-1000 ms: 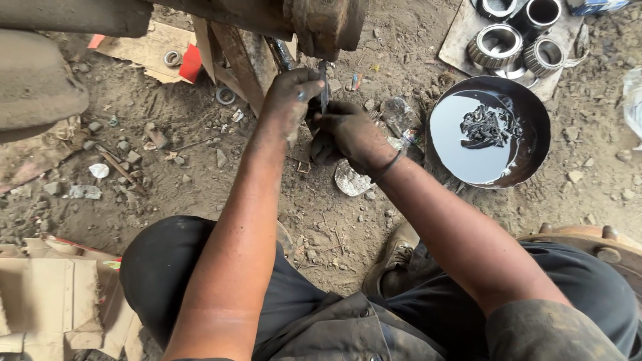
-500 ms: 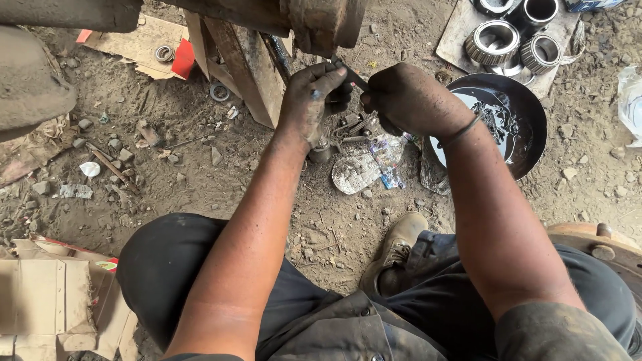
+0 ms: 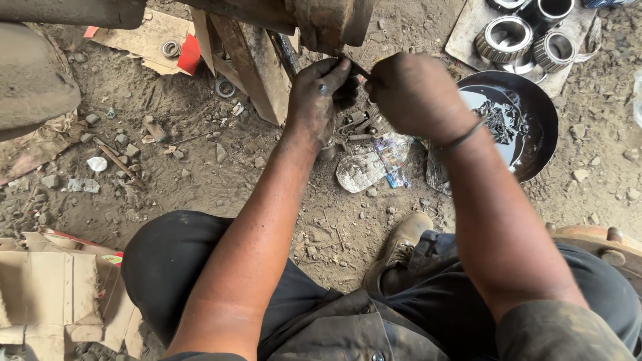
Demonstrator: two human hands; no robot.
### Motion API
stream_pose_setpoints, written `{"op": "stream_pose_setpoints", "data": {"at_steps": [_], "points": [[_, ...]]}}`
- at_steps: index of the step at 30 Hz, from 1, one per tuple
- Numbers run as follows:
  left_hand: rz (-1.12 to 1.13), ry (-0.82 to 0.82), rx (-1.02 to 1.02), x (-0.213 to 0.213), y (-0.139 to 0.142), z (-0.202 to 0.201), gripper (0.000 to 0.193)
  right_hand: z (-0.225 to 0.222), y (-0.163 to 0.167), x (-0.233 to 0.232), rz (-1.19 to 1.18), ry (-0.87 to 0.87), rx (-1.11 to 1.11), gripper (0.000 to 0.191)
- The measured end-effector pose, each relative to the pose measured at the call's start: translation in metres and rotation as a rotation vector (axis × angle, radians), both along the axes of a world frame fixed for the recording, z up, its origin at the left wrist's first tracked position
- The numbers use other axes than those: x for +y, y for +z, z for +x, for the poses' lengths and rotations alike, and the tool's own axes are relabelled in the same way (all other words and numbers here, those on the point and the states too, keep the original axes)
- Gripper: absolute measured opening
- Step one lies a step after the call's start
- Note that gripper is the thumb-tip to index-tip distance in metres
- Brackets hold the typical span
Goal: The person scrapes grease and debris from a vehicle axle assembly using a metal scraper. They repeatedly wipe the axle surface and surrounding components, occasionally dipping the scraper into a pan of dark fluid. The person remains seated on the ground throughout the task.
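My left hand [image 3: 319,95], black with grease, is raised under the rusty axle hub [image 3: 331,23] and pinches one end of a thin dark metal pin [image 3: 357,68]. My right hand [image 3: 416,93] is closed in a fist just to the right of it, gripping the other end of the pin. A dark band circles my right wrist. On the dirt below the hands lie small metal parts [image 3: 354,127] and crumpled foil wrappers [image 3: 366,168].
A black pan [image 3: 535,113] of oily liquid with metal parts sits right of my hands. Several bearing rings [image 3: 528,33] lie on cardboard behind it. A wooden block [image 3: 251,63] props the axle. Stones, washers [image 3: 225,87] and cardboard litter the dirt. My shoe [image 3: 400,249] rests below.
Both hands have risen from the ground parts up to the hub. My right hand has moved away from the pan and closed on the thin pin beside my left hand.
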State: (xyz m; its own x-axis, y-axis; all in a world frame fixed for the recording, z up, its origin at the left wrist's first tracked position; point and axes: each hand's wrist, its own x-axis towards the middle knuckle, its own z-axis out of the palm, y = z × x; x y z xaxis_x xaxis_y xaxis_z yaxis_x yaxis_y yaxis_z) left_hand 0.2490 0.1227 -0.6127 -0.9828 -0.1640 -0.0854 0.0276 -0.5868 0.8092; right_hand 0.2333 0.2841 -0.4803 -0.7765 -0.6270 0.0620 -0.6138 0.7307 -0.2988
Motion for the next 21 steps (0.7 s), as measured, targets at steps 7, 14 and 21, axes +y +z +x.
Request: {"op": "stream_pose_setpoints", "data": {"at_steps": [7,14,21], "points": [[0.065,0.016,-0.027,-0.016,-0.005,0.009,0.027,0.011,-0.043,-0.015,-0.002,-0.006,0.014,0.017],[0.039,-0.105,0.065,-0.039,0.013,0.021,0.028,0.006,-0.025,-0.012,-0.058,0.049,-0.203,0.019],[-0.32,0.3,0.306,-0.031,0.04,0.021,0.016,0.002,0.003,-0.004,-0.287,0.016,-0.183,0.019]]}}
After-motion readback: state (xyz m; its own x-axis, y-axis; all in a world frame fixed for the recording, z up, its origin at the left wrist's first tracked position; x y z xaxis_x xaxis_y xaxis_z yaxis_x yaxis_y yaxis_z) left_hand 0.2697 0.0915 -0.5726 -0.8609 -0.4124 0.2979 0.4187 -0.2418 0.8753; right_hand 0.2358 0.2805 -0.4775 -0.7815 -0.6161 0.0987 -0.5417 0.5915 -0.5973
